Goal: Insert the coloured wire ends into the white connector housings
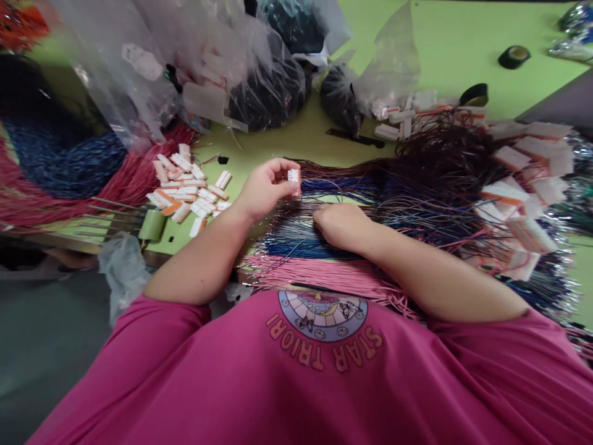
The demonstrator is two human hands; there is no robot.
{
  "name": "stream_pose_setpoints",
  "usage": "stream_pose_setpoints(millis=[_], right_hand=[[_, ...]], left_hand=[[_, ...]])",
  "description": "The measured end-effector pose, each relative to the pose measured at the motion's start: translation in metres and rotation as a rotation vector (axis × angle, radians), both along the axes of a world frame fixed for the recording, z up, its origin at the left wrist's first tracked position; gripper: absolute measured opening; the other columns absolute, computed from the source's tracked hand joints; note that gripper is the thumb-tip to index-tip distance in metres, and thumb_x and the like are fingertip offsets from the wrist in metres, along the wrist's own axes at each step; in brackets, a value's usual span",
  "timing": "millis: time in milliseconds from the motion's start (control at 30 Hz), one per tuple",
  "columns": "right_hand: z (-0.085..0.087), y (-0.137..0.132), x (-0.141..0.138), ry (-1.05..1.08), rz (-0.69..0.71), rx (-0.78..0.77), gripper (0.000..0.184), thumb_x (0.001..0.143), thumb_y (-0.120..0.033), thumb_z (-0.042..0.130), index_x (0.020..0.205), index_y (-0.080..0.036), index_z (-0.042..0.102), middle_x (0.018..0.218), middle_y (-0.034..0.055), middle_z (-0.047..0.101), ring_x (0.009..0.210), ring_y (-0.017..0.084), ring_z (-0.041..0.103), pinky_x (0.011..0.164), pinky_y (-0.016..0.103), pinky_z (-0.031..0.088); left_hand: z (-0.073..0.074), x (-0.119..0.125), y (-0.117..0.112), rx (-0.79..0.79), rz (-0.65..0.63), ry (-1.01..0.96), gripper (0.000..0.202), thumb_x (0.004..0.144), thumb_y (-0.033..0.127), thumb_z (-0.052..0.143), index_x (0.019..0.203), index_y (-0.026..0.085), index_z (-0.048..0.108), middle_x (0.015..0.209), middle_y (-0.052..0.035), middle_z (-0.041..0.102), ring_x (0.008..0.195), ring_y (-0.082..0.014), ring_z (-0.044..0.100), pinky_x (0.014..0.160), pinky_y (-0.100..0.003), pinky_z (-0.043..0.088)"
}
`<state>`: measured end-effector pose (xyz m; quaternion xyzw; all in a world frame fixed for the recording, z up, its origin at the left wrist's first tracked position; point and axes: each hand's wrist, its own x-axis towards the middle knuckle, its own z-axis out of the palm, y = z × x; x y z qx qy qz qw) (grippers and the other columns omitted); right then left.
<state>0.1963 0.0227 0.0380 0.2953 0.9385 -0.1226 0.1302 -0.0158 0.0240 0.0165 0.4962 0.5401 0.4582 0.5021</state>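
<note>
Left hand [265, 187] first, on my head view: its thumb and fingers are closed in a pinch on a white connector [293, 175] with an orange edge, held over the left ends of the wires laid out on the green bench [456, 46]. The right hand [346, 226] is curled low over the grey wires [296, 214]; its fingertips are hidden, so I cannot tell whether it grips one. Nearer the body I see blue wires [301, 247], then pink wires [319, 271]. Left of the left hand, a loose pile of white and orange connectors [185, 182] lies on the bench, near a green cylinder [152, 225]. Off to my right, larger white blocks [532, 233] sit heaped by the wire bundles.
</note>
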Motion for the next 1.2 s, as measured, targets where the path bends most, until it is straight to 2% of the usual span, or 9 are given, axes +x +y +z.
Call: stream_pose_setpoints(millis=[233,433,567,700,833,933,1000,1100,1200], right_hand=[[-0.01,0.002,-0.002,-0.005,0.015,0.031,0.037,0.098,-0.011,0.042,0.113,-0.01,0.077,0.108,0.0192,0.078,0.103,0.03,0.074,0.076,0.037,0.05],[-0.003,0.012,0.0,0.035,0.032,-0.037,0.029,0.094,-0.023,0.053,0.106,-0.014,0.077,0.11,0.0156,0.079,0.095,0.027,0.071,0.075,0.034,0.043],[0.009,0.02,0.004,0.111,-0.013,-0.179,0.021,0.09,-0.022,0.057,0.098,-0.016,0.076,0.098,0.0098,0.079,0.082,0.02,0.063,0.07,0.03,0.037],[0.019,0.016,0.01,0.244,0.051,-0.383,0.027,0.091,-0.024,0.062,0.114,-0.016,0.074,0.093,0.0052,0.076,0.074,0.015,0.057,0.07,0.027,0.036],[0.025,-0.003,0.011,0.47,0.182,-0.557,0.033,0.093,-0.024,0.063,0.124,-0.016,0.073,0.083,0.0002,0.073,0.071,0.013,0.057,0.073,0.027,0.039],[0.026,-0.011,0.008,0.682,0.096,-0.631,0.027,0.095,-0.023,0.058,0.115,-0.015,0.074,0.085,0.0003,0.073,0.074,0.012,0.059,0.075,0.026,0.043],[0.023,-0.007,0.007,0.771,-0.049,-0.561,0.023,0.094,-0.021,0.054,0.103,-0.015,0.075,0.088,0.0019,0.074,0.077,0.012,0.06,0.075,0.026,0.043],[0.018,0.007,0.01,0.769,-0.283,-0.309,0.023,0.088,-0.017,0.053,0.092,-0.013,0.075,0.082,0.0026,0.072,0.074,0.013,0.056,0.073,0.027,0.04],[0.016,0.016,0.015,0.699,-0.34,-0.164,0.027,0.089,-0.019,0.052,0.094,-0.014,0.078,0.084,0.0037,0.074,0.075,0.014,0.058,0.076,0.027,0.039]], left_hand=[[0.002,0.002,-0.003,0.004,-0.036,0.049,0.033,0.076,0.01,0.073,0.107,0.017,0.065,0.085,0.0004,0.069,0.071,-0.0105,0.065,0.073,-0.029,0.06],[0.004,0.002,-0.002,-0.007,-0.022,0.065,0.035,0.075,0.009,0.073,0.108,0.016,0.065,0.084,0.0003,0.069,0.072,-0.0108,0.066,0.073,-0.029,0.06],[0.004,0.0,-0.002,-0.008,-0.04,0.093,0.034,0.076,0.009,0.072,0.109,0.016,0.065,0.086,-0.0004,0.07,0.073,-0.0107,0.066,0.073,-0.028,0.061],[0.006,-0.001,-0.003,-0.012,-0.064,0.092,0.033,0.078,0.011,0.071,0.11,0.017,0.064,0.087,-0.0007,0.069,0.073,-0.0103,0.066,0.072,-0.027,0.06],[0.008,0.002,-0.006,-0.073,-0.136,-0.057,0.036,0.075,0.016,0.074,0.108,0.018,0.061,0.083,0.0016,0.065,0.068,-0.0089,0.063,0.068,-0.025,0.057],[0.008,0.007,-0.01,-0.11,-0.21,-0.185,0.044,0.069,0.021,0.081,0.107,0.02,0.06,0.081,0.0028,0.063,0.067,-0.0092,0.062,0.066,-0.025,0.056],[0.007,0.01,-0.012,-0.114,-0.234,-0.23,0.048,0.066,0.026,0.086,0.106,0.02,0.06,0.081,0.0022,0.064,0.068,-0.0102,0.063,0.067,-0.026,0.056],[0.004,0.011,-0.013,-0.122,-0.243,-0.274,0.051,0.066,0.032,0.091,0.106,0.021,0.061,0.082,0.0015,0.066,0.068,-0.0109,0.064,0.067,-0.027,0.058],[0.003,0.009,-0.013,-0.157,-0.222,-0.342,0.054,0.063,0.03,0.094,0.106,0.021,0.062,0.083,0.0025,0.067,0.066,-0.0094,0.064,0.066,-0.025,0.058]])
